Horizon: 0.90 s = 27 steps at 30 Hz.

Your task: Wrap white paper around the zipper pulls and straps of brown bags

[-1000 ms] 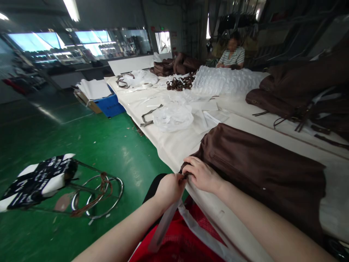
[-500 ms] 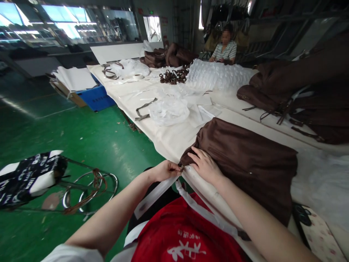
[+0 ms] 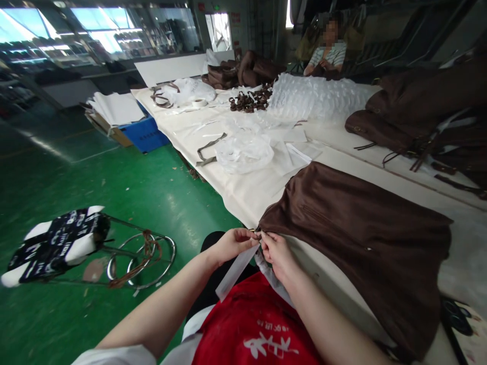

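Observation:
A brown, leather-looking bag (image 3: 353, 218) lies flat on the table edge in front of me, a zipper showing on its face. At its near left corner my left hand (image 3: 236, 244) is closed in a pinch on the bag's strap end, close to a small brassy glint. My right hand (image 3: 278, 254) pinches the same spot from the other side, fingertips nearly touching the left ones. A whitish wrapped strip (image 3: 236, 274) hangs below my left hand. A second white-wrapped strap (image 3: 272, 276) runs down under my right hand. Fingers hide the exact join.
On the cream table (image 3: 243, 197) lie clear plastic bags (image 3: 243, 152), small brown pieces (image 3: 251, 99), bubble wrap (image 3: 319, 99) and more brown bags (image 3: 414, 111). A phone (image 3: 462, 319) rests near right. A stool (image 3: 61, 243) and blue box (image 3: 146, 132) stand left. A person (image 3: 329, 53) sits behind.
My right hand has left the bag's surface, where it lay flat, and come to the corner beside my left hand, closing in a pinch. The bag lies flatter and more spread out.

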Each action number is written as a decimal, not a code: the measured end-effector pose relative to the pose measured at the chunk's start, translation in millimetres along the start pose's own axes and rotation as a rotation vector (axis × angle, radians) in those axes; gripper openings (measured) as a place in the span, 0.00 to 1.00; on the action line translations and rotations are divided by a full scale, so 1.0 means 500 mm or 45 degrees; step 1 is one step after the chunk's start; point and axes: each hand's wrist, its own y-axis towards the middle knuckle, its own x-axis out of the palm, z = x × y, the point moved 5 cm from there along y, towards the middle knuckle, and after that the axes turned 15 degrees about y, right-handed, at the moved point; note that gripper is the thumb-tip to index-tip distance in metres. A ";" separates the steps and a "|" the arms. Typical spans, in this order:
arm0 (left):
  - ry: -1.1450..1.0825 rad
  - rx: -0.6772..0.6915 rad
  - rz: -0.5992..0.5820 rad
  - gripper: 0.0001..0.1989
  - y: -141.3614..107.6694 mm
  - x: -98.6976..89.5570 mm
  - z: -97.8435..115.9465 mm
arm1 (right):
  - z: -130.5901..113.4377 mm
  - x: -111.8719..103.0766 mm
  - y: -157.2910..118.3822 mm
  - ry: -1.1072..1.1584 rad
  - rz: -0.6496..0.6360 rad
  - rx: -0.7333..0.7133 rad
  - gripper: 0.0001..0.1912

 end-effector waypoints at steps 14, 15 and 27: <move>0.741 -0.102 0.305 0.17 -0.030 -0.011 0.068 | -0.008 -0.013 -0.007 -0.385 0.017 -0.193 0.26; 0.766 -0.117 0.315 0.18 -0.025 -0.011 0.073 | -0.016 -0.012 -0.009 -0.534 0.014 -0.253 0.26; 0.861 -0.288 0.432 0.20 0.007 0.005 0.087 | -0.093 -0.019 -0.016 -1.111 -0.053 -0.346 0.11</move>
